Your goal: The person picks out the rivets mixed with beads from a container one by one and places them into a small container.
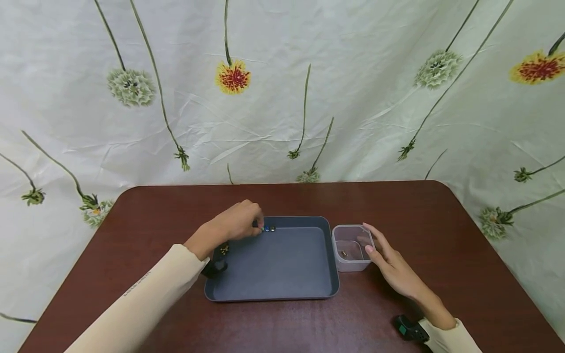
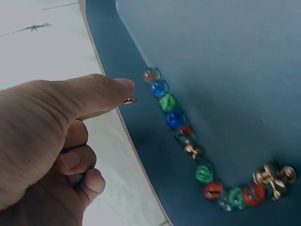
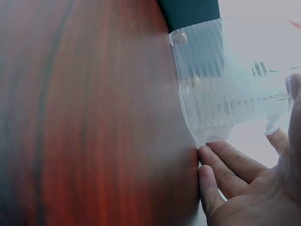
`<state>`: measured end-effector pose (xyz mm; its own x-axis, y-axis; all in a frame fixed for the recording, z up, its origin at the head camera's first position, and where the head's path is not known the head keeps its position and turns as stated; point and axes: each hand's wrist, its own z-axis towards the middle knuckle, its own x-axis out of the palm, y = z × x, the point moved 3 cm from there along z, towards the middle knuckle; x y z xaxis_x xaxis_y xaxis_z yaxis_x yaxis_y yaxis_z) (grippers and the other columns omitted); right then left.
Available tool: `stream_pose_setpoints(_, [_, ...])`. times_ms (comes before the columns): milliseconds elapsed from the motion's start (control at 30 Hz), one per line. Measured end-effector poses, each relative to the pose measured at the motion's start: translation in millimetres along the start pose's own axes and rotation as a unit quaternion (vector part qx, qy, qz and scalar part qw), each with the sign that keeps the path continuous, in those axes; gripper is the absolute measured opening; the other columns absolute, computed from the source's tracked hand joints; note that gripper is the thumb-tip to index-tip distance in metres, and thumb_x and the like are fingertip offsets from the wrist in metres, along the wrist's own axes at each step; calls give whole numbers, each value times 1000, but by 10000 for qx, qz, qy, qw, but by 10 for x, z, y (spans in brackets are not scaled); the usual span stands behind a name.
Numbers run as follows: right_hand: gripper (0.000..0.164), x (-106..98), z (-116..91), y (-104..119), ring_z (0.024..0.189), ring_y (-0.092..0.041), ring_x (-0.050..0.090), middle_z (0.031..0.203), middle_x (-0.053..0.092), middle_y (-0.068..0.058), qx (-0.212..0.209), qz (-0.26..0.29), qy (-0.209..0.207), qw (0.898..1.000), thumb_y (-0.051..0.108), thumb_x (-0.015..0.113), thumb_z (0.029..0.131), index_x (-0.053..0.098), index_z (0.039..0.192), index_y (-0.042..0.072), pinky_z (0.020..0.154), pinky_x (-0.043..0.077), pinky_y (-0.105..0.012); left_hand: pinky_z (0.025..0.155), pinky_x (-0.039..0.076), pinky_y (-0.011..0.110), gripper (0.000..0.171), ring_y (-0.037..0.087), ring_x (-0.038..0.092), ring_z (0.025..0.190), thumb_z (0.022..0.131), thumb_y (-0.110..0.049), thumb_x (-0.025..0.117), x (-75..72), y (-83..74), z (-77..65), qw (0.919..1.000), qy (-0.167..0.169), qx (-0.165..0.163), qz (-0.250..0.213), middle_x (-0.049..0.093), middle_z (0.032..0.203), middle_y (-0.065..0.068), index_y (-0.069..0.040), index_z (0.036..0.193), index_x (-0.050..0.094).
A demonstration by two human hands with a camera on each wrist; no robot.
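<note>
Over the far left part of a grey tray [image 1: 282,298], my left hand [image 1: 236,220] pinches a small copper-coloured tack [image 2: 130,100] between thumb and forefinger. Its other fingers are curled in. Just beside the fingertips, a line of glass marbles [image 2: 175,119] runs along the tray's edge, with one brass-coloured tack [image 2: 193,151] among them. More tacks [image 2: 270,175] lie clustered near the tray corner. To the right of the tray, my right hand [image 1: 395,272] holds the right side of a clear plastic box [image 1: 351,266], which has a small brass-coloured piece [image 1: 344,253] in it.
The tray and box stand side by side on a dark red-brown wooden table [image 1: 397,206]. A white cloth [image 1: 273,108] printed with flowers hangs behind the table. A black device [image 1: 410,329] is worn at the right wrist.
</note>
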<state>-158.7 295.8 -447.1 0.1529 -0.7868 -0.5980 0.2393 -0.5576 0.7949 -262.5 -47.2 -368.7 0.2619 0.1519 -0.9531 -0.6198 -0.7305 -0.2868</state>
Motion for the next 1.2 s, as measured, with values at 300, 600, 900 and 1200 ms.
stream_pose_setpoints(300, [54, -2, -4, -2, 128, -39, 44, 149, 33, -12, 7, -46, 7, 10000, 23, 39, 102, 14, 149, 36, 92, 42, -62, 63, 50, 25, 8, 11, 62, 75, 83, -10, 69, 14, -225, 161, 9995, 87, 282, -64, 70, 93, 3, -8, 88, 75])
stream_pose_setpoints(600, [54, 11, -3, -25, 126, -38, 46, 147, 35, -13, 39, -67, 37, 10000, 25, 39, 102, 14, 150, 30, 91, 44, -59, 70, 52, 28, 9, 17, 64, 85, 85, -11, 69, 67, -515, 326, 9980, 218, 566, -202, 69, 98, 3, -8, 92, 74])
stream_pose_setpoints(900, [54, 8, -4, -8, 128, -37, 44, 151, 29, -9, -27, -7, 7, 10000, 23, 39, 102, 14, 149, 35, 92, 42, -60, 72, 51, 26, 9, 14, 64, 89, 86, -14, 68, 47, -826, 460, 9962, 204, 840, -107, 70, 97, 0, -11, 91, 75])
stream_pose_setpoints(1200, [54, 12, 10, -28, 130, -40, 42, 153, 25, -10, -72, -82, 52, 9999, 24, 38, 103, 13, 149, 34, 94, 39, -64, 75, 51, 23, 7, 12, 64, 91, 86, -17, 68, 33, -1069, 505, 9939, 188, 1084, 47, 70, 98, -3, -14, 89, 74])
